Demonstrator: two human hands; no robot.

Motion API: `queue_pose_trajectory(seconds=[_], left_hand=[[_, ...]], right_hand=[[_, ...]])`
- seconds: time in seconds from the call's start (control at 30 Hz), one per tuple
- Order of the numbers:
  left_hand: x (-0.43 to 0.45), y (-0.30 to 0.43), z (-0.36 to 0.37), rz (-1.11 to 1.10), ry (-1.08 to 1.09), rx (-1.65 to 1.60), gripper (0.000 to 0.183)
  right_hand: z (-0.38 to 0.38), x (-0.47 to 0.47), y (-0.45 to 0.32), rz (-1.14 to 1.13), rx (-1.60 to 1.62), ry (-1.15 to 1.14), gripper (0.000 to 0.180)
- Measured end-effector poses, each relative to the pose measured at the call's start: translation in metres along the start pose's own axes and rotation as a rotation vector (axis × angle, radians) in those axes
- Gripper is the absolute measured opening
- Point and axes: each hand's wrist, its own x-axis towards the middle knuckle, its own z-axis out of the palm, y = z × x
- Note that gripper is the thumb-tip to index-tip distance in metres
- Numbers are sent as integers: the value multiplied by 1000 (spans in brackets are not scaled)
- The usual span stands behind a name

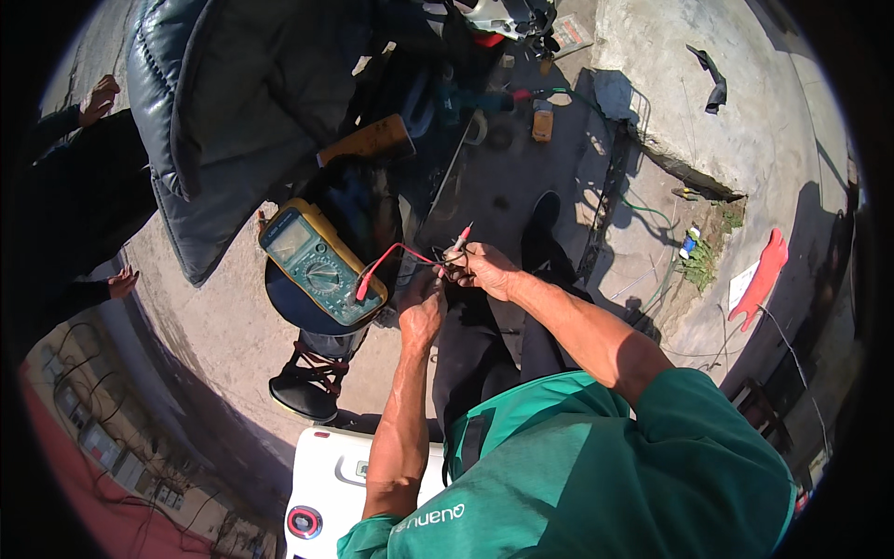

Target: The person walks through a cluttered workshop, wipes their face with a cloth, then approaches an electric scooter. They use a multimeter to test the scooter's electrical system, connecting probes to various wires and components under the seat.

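Note:
In my right hand (485,269) are a red test probe (462,237), its metal tip pointing up and away, and loops of dark test lead (447,260). My left hand (422,304) pinches the leads just beside it, fingers nearly touching those of the right; the exact piece it grips is partly hidden. A digital multimeter (300,246) with a yellow case lies tilted on a dark round seat to the left. Its red plug (362,288) sits in a lower jack, and a red lead (380,262) runs from it to my hands.
A padded dark cover (258,105) hangs at upper left near another person's hands (123,281). An orange box (370,140) lies ahead. On the right are a red glove (763,276), pliers (686,193) and a green hose (646,209). A white casing (321,475) is behind.

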Motion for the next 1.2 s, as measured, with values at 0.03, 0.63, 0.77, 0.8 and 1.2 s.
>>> queue_pose_trajectory(seconds=[0.03, 0.63, 0.77, 0.8, 1.2], left_hand=[[4, 4, -3, -11, -6, 23, 33], [7, 8, -15, -97, -21, -301, 57], [5, 20, -13, -112, 54, -139, 55], [4, 29, -13, -117, 82, -57, 55], [11, 4, -8, -75, 15, -473, 51]], right_hand=[[3, -1, -3, -16, 45, 85, 23], [22, -31, -82, -731, 9, 558, 19], [14, -46, -78, -1004, -849, 591, 30], [15, -53, -80, -1044, -955, 564, 33], [-26, -52, -75, 79, -504, 296, 44]])
